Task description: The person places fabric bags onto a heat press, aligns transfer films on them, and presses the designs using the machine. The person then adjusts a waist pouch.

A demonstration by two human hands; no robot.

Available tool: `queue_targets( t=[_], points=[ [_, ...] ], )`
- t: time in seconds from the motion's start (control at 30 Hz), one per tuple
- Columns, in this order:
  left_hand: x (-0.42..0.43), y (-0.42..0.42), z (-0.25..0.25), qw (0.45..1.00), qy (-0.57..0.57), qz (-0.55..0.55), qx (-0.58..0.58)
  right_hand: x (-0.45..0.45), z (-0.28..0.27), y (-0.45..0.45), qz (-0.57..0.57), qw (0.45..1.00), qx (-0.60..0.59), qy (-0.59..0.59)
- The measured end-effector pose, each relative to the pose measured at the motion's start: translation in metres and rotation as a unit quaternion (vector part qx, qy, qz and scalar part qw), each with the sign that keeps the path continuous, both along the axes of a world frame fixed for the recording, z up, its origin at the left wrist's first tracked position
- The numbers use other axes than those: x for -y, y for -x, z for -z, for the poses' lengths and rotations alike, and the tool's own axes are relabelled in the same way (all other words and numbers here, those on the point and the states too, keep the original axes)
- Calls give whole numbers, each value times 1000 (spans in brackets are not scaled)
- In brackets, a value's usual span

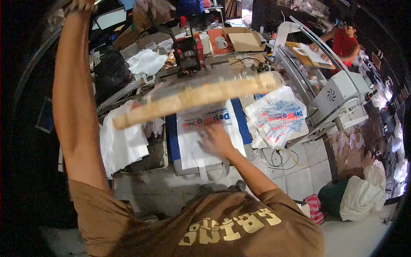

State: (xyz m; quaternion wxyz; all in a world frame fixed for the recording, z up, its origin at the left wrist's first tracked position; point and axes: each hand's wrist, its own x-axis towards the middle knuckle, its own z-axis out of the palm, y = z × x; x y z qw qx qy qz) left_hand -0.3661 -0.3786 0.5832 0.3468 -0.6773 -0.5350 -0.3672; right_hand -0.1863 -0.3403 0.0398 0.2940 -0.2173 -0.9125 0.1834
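Observation:
A white cloth bag (192,147) with red and blue printing lies flat on a blue board (240,122), its handle hanging over the near edge. My right hand (217,139) rests on the bag just below the print, fingers spread and slightly blurred. Above the bag's far part, a wooden-edged frame (192,98) with a see-through sheet behind its near bar is tilted up and smeared by motion. My left arm stretches far up at the left; my left hand (80,6) is cut by the top edge, so its grip is unclear.
Printed white bags (278,115) are heaped to the right, beside a white press-like machine (338,94). Plain white bags (124,145) lie at the left. A mug (221,42) and cardboard box (244,39) stand behind. Cables (280,158) trail on the floor. Another person (346,45) works at the far right.

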Motion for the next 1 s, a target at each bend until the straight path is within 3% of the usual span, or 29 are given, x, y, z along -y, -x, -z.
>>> queue_targets(
  t=[0.03, 0.1, 0.2, 0.27, 0.3, 0.33, 0.37, 0.43, 0.5, 0.63, 0.77, 0.87, 0.9, 0.93, 1.0],
  points=[
    [26, -14, 15, 998, 28, 46, -32, 17, -15, -8, -91, 992, 18, 89],
    [63, -19, 56, 998, 1, 53, -25, 60, -53, -34, -298, 947, -25, 122],
    [131, -59, 164, 984, 87, 154, 9, 120, -125, -83, -264, 926, -249, -101],
    [141, -90, 231, 934, 237, 260, 55, 122, -153, -116, -246, 896, -339, -148],
    [133, -97, 262, 881, 333, 323, 90, 115, -161, -129, -248, 876, -388, -145],
    [134, -112, 286, 866, 379, 303, 121, 109, -165, -135, -249, 853, -436, -141],
    [133, -116, 318, 861, 388, 305, 118, 103, -168, -131, -246, 856, -432, -143],
    [131, -121, 380, 860, 395, 305, 112, 98, -171, -114, -146, 958, -246, -33],
    [134, -123, 420, 872, 376, 291, 118, 97, -147, -81, -140, 973, -181, 3],
    [139, -126, 453, 901, 320, 241, 166, 96, -93, -66, -151, 986, -43, 51],
    [143, -125, 467, 919, 256, 204, 221, 88, -97, -65, -190, 978, -4, 85],
    [139, -105, 457, 877, 299, 250, 282, 82, -90, -63, -151, 945, -185, 224],
    [137, -93, 450, 847, 334, 277, 308, 82, -88, -63, -158, 944, -183, 223],
    [133, -79, 437, 774, 403, 338, 353, 84, -84, -66, -104, 950, -196, 218],
    [119, -57, 414, 790, 370, 274, 404, 91, -88, -70, -41, 964, -156, 210]
  ],
)
